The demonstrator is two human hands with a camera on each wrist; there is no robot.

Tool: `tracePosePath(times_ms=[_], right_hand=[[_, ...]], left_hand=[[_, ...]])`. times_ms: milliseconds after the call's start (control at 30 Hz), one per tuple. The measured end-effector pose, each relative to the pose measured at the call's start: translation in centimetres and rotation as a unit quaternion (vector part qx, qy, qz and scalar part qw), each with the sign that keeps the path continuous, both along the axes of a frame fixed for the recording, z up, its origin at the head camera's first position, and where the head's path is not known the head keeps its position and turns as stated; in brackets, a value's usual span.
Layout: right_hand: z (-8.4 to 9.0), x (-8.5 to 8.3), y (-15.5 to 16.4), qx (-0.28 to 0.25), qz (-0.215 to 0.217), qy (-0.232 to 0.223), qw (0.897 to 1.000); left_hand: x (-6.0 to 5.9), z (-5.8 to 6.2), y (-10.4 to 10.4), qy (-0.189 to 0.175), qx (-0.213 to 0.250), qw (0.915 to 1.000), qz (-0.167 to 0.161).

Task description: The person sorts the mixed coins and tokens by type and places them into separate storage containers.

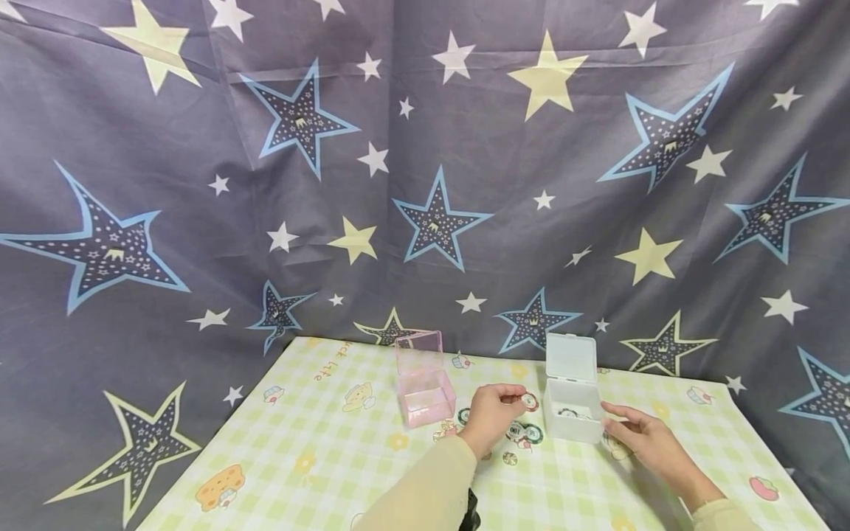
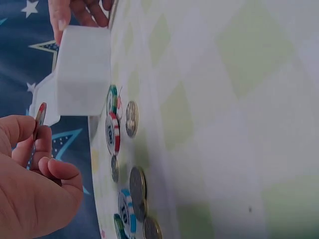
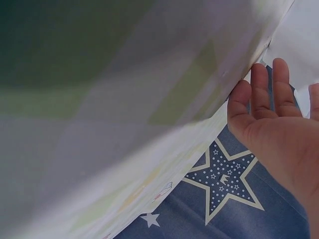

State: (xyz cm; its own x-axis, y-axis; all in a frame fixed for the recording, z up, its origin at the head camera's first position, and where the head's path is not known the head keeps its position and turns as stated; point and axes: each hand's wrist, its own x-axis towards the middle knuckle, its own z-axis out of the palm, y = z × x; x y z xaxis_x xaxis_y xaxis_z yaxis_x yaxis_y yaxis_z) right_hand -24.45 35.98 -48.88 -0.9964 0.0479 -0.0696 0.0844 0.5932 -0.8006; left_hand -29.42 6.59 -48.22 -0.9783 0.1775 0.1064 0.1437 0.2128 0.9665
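Note:
My left hand (image 1: 493, 417) pinches a red-and-white poker chip (image 1: 530, 402) between thumb and fingertips, held just left of the white box (image 1: 572, 428). In the left wrist view the same chip appears edge-on above the other chips. The box's lid (image 1: 571, 358) stands raised at the back, and chips (image 1: 568, 414) lie inside. At the box's right side is my right hand (image 1: 654, 446), its fingers extended and fingertips at the wall. Below my left hand several poker chips (image 1: 533, 433) and gold-coloured coins (image 1: 509, 458) lie on the tablecloth; a red chip (image 2: 112, 133) shows among them.
To the left stands a pink see-through box (image 1: 428, 417) with its lid up; coins (image 1: 446, 428) lie by its front corner. A green checked cloth (image 1: 299, 428) covers the table. Behind the table's back edge hangs a dark star-patterned curtain (image 1: 358, 295).

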Motion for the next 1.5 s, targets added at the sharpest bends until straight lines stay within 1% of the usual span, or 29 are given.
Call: tracePosePath(times_ms=[200, 433, 600, 733, 833, 933, 967, 1067, 1100, 1267, 1400, 1500], right_hand=[[0.2, 0.0, -0.1, 0.006, 0.003, 0.001, 1.000], [0.1, 0.1, -0.2, -0.003, 0.006, 0.006, 1.000], [-0.2, 0.0, -0.1, 0.000, 0.004, 0.014, 1.000], [-0.4, 0.0, 0.0, 0.002, 0.004, 0.019, 1.000], [-0.5, -0.1, 0.0, 0.005, 0.001, 0.018, 1.000], [-0.5, -0.1, 0.1, 0.005, 0.001, 0.015, 1.000], [-0.5, -0.1, 0.1, 0.004, 0.000, 0.014, 1.000], [-0.4, -0.1, 0.1, 0.001, 0.000, 0.014, 1.000], [-0.3, -0.1, 0.1, 0.000, 0.000, 0.014, 1.000], [0.1, 0.3, 0.0, -0.002, 0.003, 0.008, 1.000], [0.2, 0.3, 0.0, -0.004, 0.005, 0.005, 1.000], [0.2, 0.2, 0.0, -0.003, 0.010, 0.005, 1.000]], left_hand=[[0.3, 0.2, 0.7, 0.015, -0.009, 0.9998, -0.005], [0.6, 0.5, 1.7, 0.014, 0.010, 0.9997, -0.016], [1.0, 0.6, 2.3, 0.009, 0.003, 0.9998, -0.020], [1.3, 0.7, 2.5, 0.002, -0.004, 0.9997, -0.024], [1.4, 0.6, 2.5, 0.007, -0.011, 0.9994, -0.031], [1.4, 0.5, 2.6, 0.006, -0.009, 0.9991, -0.040], [1.4, 0.5, 2.6, 0.009, -0.008, 0.9991, -0.041], [1.4, 0.4, 2.7, 0.001, 0.001, 0.9991, -0.041], [1.4, 0.4, 2.7, 0.007, -0.002, 0.9992, -0.039], [1.0, 0.0, 1.6, 0.032, -0.031, 0.9987, -0.027], [0.3, -0.7, -0.1, 0.045, -0.055, 0.9971, -0.028], [-0.3, -1.2, -1.7, 0.052, -0.085, 0.9944, -0.035]])
